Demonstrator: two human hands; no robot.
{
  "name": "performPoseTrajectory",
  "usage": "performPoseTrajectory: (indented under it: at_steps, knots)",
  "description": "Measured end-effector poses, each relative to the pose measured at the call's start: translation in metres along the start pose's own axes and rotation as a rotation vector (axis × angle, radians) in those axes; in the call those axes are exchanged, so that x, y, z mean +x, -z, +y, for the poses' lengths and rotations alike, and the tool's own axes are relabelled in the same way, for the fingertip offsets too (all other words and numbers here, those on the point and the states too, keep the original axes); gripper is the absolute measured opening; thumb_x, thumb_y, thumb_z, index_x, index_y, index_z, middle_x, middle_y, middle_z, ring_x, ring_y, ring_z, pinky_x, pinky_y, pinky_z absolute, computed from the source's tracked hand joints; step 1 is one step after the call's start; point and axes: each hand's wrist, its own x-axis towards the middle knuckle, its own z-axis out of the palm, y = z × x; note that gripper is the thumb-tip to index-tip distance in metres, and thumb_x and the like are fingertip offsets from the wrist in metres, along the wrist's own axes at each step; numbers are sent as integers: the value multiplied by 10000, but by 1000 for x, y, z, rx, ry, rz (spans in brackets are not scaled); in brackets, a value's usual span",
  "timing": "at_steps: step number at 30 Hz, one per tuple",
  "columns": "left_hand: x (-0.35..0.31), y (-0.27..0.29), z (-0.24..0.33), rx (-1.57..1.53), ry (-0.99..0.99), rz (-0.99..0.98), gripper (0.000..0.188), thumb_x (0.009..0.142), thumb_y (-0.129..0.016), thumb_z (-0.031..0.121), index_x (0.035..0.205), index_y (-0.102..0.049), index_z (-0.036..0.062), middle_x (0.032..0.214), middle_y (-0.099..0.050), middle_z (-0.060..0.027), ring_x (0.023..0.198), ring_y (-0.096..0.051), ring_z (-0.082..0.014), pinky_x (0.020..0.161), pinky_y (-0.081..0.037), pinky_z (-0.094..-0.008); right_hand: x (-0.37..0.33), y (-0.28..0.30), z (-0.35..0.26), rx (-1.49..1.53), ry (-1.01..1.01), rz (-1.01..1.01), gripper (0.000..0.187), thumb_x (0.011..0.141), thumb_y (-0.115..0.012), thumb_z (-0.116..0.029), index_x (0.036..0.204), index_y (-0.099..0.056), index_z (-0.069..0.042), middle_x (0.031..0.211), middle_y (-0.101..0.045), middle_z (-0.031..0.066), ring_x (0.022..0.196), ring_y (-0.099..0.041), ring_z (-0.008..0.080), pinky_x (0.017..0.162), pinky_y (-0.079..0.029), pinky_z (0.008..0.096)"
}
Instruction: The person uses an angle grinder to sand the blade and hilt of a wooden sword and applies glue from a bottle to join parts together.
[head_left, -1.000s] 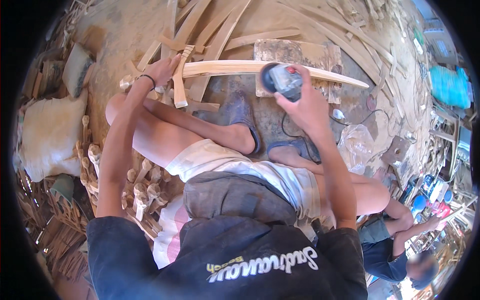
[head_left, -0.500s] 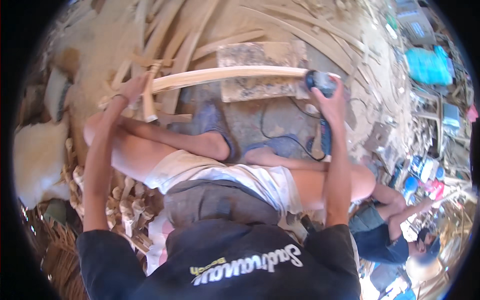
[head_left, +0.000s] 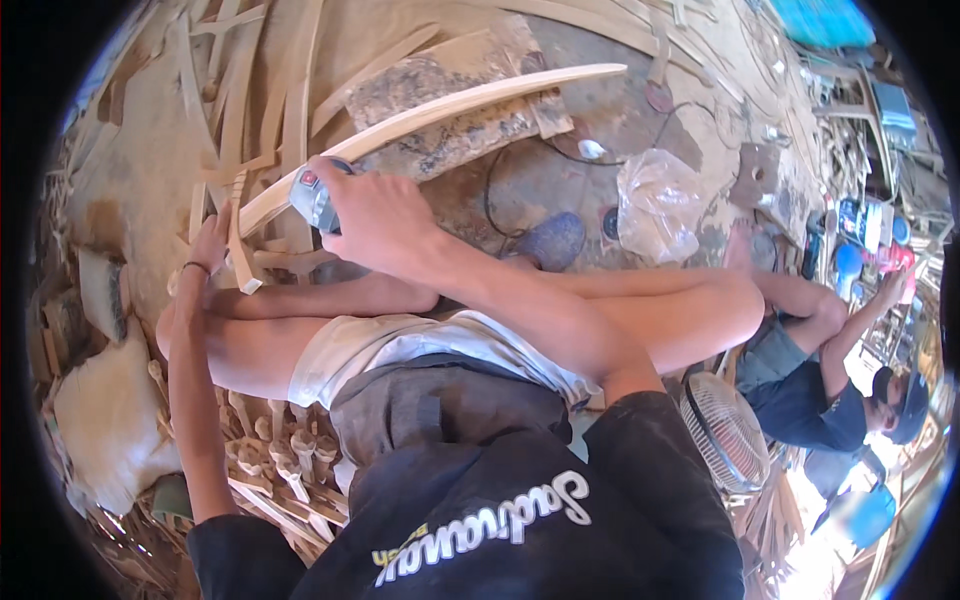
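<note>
A long, curved strip of pale wood (head_left: 470, 100) slants across a worn, stained board (head_left: 400, 85) on the floor. At the strip's near left end, my right hand (head_left: 385, 215) is wrapped round a grey-and-black handheld power sander (head_left: 315, 203), held against the wood. My left hand (head_left: 208, 245) is at that same end, beside a short wooden crosspiece (head_left: 240, 258). Its fingers close round the wood there, though their tips are partly hidden. The strip's far right end rests beyond the board, untouched.
Loose wooden strips (head_left: 290, 90) lie beyond my left hand. A clear plastic bag (head_left: 660, 205) and a cord (head_left: 490, 190) are on the floor ahead. Turned wooden pieces (head_left: 300, 450) are piled by my left leg. At right are a fan (head_left: 725, 430) and another person (head_left: 810, 400).
My right hand has carried the sander leftward along the strip, from its right end to its left end. The strip now slants, right end farther away. The view has shifted.
</note>
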Motion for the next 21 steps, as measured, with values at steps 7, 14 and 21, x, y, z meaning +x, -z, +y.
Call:
performPoseTrajectory:
  at_steps: [7, 14, 21]
  knots:
    - [8, -9, 16, 18, -47, 9, 582, 1170, -351, 400, 1620, -370, 32, 1002, -648, -272, 928, -658, -429, 849, -521, -513, -29, 80, 92, -114, -284, 85, 785, 834, -801, -467, 1495, -466, -207, 965, -777, 218, 904, -770, 445, 790, -602, 533]
    - [3, -31, -19, -46, -17, 18, 644, 1109, -477, 155, 1711, -259, 81, 1002, -618, -241, 907, -642, -416, 822, -520, -510, -52, 141, 192, -240, -475, 294, 812, 833, -821, -515, 1510, -471, -234, 1117, -768, 255, 1038, -751, 464, 912, -588, 512]
    - [23, -20, 3, -45, 89, -114, 568, 1145, -371, 298, 1673, -344, 90, 1134, -645, -296, 1051, -644, -469, 950, -503, -500, -69, 185, 269, -219, -489, 535, 766, 854, -825, -458, 1481, -488, -176, 1234, -748, 232, 1144, -726, 426, 980, -562, 484]
